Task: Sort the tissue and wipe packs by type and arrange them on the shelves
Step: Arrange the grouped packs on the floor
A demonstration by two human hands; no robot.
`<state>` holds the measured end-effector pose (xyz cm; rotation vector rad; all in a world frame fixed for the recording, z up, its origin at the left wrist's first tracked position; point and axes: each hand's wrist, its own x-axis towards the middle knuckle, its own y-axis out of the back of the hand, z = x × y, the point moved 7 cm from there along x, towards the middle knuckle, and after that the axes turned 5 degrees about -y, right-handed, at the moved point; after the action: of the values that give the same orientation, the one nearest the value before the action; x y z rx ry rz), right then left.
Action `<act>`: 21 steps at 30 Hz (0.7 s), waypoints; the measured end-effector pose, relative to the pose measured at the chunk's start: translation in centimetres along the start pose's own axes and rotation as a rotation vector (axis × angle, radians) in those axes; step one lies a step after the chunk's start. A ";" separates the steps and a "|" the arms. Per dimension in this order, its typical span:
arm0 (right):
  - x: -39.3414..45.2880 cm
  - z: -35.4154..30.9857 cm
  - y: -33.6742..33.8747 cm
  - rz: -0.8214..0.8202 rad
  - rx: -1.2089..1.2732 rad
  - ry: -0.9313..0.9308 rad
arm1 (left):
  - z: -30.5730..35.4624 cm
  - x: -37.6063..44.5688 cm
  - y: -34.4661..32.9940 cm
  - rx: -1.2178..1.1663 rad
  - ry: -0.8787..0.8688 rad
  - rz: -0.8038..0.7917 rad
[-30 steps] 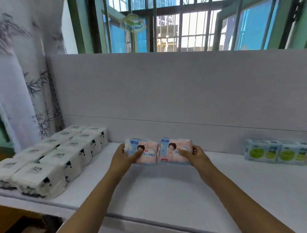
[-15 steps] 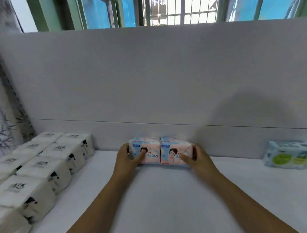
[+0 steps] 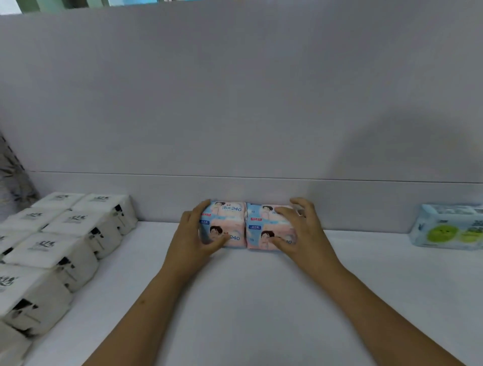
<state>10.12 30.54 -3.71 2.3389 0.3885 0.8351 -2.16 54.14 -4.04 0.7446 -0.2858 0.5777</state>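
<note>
White shelf [image 3: 248, 300] and a pale grey back panel [image 3: 235, 104] fill most of the head view, with a strip of green window frame [image 3: 52, 3] seen along the top edge. At the middle of the shelf, two pink packs are held side by side against the foot of the panel, their inner edges touching. The left pack [image 3: 226, 224] is gripped by the left hand [image 3: 193, 240]: its thumb is laid across the front face near the printed "240", and its fingers are curled round the outer left end and over the top. The right pack [image 3: 266, 227] is held by the right hand [image 3: 305, 235], whose thumb is pressed on the lower front face while the fingers are spread and arched over the top and the right end; whether those fingers are touching the wrapper cannot be told. Both packs are seen resting on the shelf, printed with a blue corner and a drawn figure. Bare forearms are stretched in from the bottom edge. To the left, white packs [image 3: 65, 235] with black markings are ranged in two rows running towards the camera. Well apart on the right, a pale blue pack [image 3: 449, 227] with green circles is lying against the panel, cut off by the frame edge. A patterned curtain [image 3: 13, 177] is glimpsed at the far left.
</note>
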 end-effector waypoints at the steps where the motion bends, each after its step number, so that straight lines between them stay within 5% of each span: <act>1: 0.0 0.0 0.2 0.024 -0.041 0.007 | 0.2 0.0 0.1 0.052 -0.019 0.013; 6: 0.0 -0.7 1.1 0.187 -0.197 0.061 | 1.2 0.5 -0.6 0.235 -0.052 0.032; 10: 0.0 -1.1 0.7 0.137 -0.094 0.019 | 1.6 0.6 -0.9 0.243 -0.015 0.013; 21: 0.8 -3.7 2.1 0.036 -0.278 -0.033 | 3.3 1.3 0.0 0.366 0.002 -0.115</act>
<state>8.40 31.02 0.24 2.1034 0.2022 0.8102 -1.26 52.38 -1.13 1.1065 -0.1339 0.5269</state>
